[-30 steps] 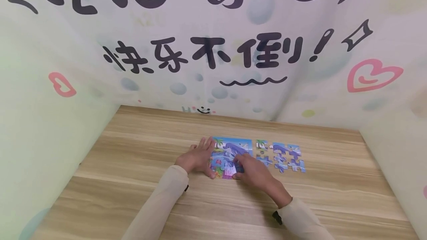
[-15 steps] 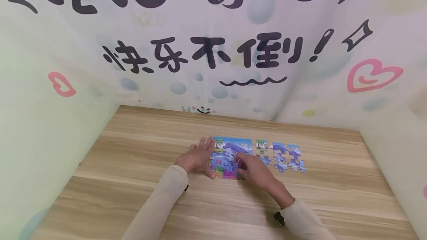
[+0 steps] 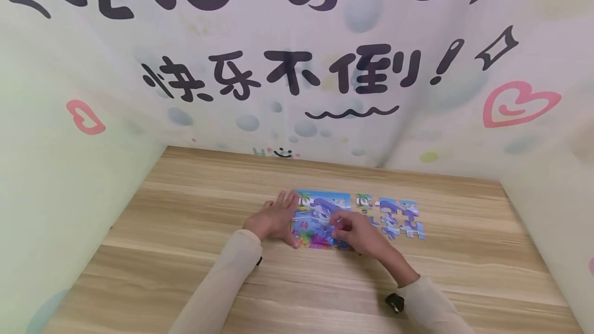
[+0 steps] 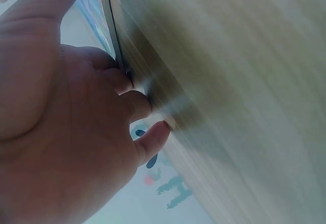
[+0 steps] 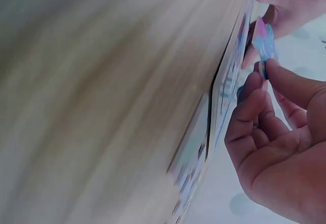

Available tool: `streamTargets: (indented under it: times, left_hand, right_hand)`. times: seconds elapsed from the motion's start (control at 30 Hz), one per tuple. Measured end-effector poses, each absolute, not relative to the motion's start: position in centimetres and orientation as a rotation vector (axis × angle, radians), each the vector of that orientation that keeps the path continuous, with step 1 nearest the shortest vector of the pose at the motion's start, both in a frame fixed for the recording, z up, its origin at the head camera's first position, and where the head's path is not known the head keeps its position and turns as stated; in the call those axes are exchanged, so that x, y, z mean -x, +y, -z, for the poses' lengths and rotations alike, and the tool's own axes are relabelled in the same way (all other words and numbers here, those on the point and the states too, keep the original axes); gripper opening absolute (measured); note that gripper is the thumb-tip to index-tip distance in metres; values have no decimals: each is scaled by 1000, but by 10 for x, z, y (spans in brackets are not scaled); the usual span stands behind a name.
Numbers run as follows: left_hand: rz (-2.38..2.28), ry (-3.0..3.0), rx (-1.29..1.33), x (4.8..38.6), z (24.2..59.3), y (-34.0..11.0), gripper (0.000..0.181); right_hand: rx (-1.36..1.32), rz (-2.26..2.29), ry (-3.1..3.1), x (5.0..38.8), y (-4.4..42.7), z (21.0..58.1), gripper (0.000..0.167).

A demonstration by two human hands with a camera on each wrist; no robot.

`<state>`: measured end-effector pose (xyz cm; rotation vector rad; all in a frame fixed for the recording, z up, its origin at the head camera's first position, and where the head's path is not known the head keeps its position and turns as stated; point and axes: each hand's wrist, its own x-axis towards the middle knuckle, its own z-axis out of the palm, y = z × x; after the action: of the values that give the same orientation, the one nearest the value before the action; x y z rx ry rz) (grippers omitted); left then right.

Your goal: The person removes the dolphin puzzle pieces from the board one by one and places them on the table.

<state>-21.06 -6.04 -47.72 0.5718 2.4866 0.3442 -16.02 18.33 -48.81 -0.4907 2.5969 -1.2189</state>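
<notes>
A dolphin jigsaw puzzle board (image 3: 320,199) lies flat on the wooden table. My left hand (image 3: 275,219) rests along its left edge, fingers spread, with the thumb at the near corner and the fingertips toward the far corner. Above the board's lower right part, my right hand (image 3: 358,232) pinches a small pink and blue puzzle piece (image 5: 264,39) between thumb and fingers, tilted off the board in the right wrist view. The right hand hides part of the board. Several loose puzzle pieces (image 3: 390,219) lie right of the board.
The wooden table (image 3: 195,205) reaches back to a white printed wall cloth (image 3: 287,117) with black writing. Light side walls (image 3: 88,179) stand at left and right. A dark strap part (image 3: 395,302) shows at the right sleeve.
My right hand has drawn a little to the right and lifted off the board with the puzzle piece in its fingertips. My left hand has stayed in place.
</notes>
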Motion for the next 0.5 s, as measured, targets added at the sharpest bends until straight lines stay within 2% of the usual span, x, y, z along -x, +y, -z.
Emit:
streamTargets:
  times: [0.5]
  left_hand:
    - [-326,2487,-569,211,479,-60,126]
  right_hand:
    - [368,1189,2597,155,246,484,16]
